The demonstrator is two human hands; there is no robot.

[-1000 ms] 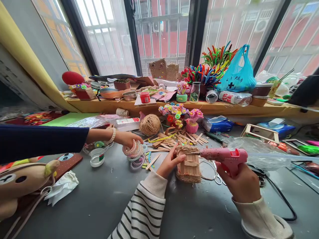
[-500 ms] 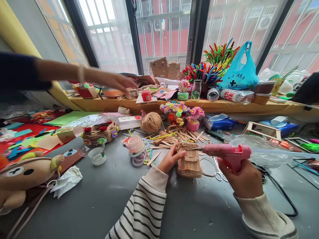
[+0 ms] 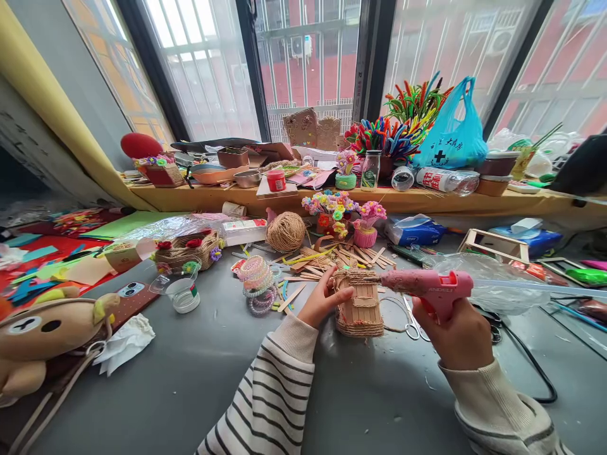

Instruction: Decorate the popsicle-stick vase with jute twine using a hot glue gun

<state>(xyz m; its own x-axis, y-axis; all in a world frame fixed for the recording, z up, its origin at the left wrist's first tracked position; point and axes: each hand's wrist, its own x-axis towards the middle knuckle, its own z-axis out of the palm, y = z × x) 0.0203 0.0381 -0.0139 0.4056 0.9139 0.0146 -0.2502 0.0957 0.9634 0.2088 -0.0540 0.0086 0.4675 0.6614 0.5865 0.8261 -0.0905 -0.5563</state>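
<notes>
Our left hand (image 3: 325, 302) grips the left edge of the stick box (image 3: 361, 309), thumb on its front. Just right of the box, our right hand (image 3: 458, 338) is closed around the glue gun (image 3: 429, 287), whose nozzle touches the box's top; scissors (image 3: 411, 320) lie beside the box.

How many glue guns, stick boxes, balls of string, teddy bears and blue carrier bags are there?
pink glue gun: 1
stick box: 1
ball of string: 1
teddy bear: 1
blue carrier bag: 1
Total: 5
</notes>
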